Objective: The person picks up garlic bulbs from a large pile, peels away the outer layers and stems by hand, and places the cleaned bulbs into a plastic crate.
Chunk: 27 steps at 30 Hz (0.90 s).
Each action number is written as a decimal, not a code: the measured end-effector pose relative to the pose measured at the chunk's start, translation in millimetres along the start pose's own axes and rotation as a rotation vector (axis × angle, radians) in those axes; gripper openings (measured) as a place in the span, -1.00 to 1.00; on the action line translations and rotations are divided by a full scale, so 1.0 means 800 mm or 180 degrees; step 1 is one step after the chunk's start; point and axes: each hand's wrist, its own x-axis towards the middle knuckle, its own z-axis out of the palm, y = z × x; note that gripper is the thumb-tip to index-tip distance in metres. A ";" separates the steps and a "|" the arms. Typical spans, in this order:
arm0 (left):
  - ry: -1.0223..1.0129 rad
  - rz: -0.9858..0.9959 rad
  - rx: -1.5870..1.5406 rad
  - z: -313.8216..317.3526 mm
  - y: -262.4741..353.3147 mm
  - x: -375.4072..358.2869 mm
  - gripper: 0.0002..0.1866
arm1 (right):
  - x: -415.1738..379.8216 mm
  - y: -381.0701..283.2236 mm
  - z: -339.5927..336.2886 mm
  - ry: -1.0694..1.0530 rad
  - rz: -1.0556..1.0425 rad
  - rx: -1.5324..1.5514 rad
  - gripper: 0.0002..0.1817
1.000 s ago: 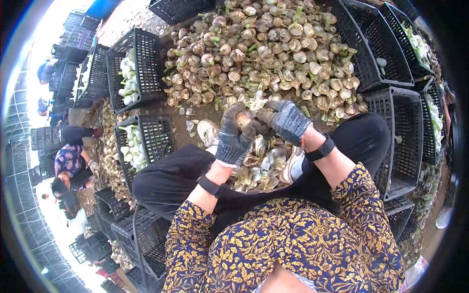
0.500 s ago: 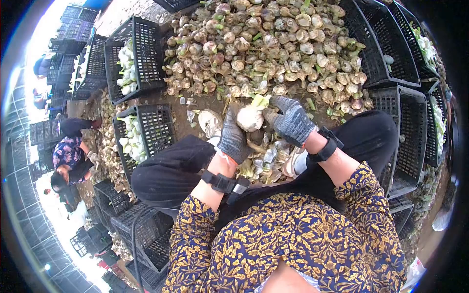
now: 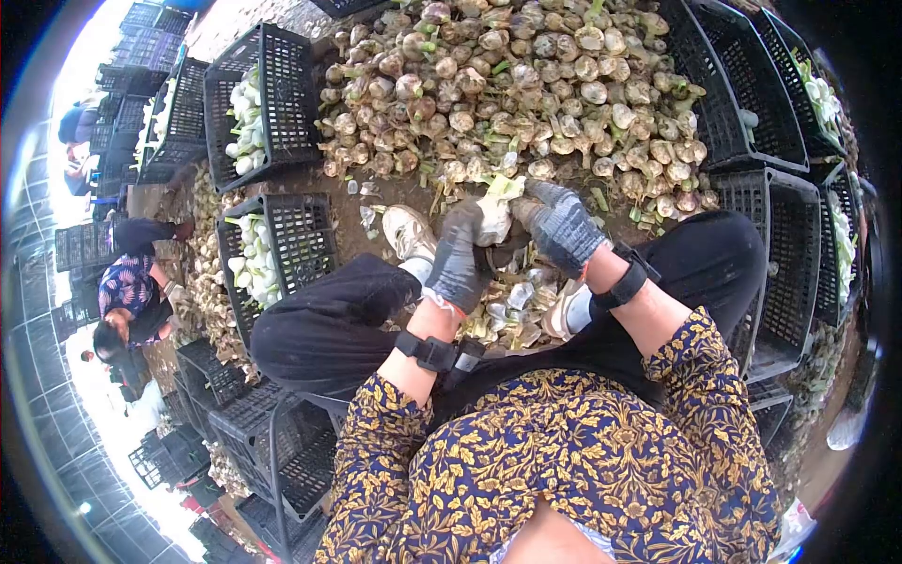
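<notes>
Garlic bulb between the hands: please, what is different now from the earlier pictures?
The bulb looked brown and dirty at first; now it is mostly white, with its pale green stem end pointing up. Since the last picture, the left hand has closed in around it and covers more of it. The right hand remains close on the other side. The pile and crates look unchanged.

This looks like a produce-sorting yard or packing shed. Beyond the gripped bulb spreads a large heap of unpeeled bulbs (image 3: pixel 526 94); slatted black crates (image 3: pixel 293 240), some holding whitish bulbs (image 3: pixel 252 261), flank it.
</notes>
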 end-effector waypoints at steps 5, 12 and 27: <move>-0.0579 -0.0659 -0.0910 0.003 0.007 -0.004 -0.40 | -0.003 -0.011 -0.012 -0.0487 0.0048 0.0206 -0.81; 0.0357 0.1209 0.1865 0.003 -0.005 -0.007 -0.55 | -0.001 -0.010 -0.005 0.0016 -0.0036 -0.0114 -0.72; -0.0446 -0.0132 -0.0534 0.000 0.012 -0.004 -0.41 | 0.000 -0.019 -0.012 0.0141 0.0428 0.1284 -0.60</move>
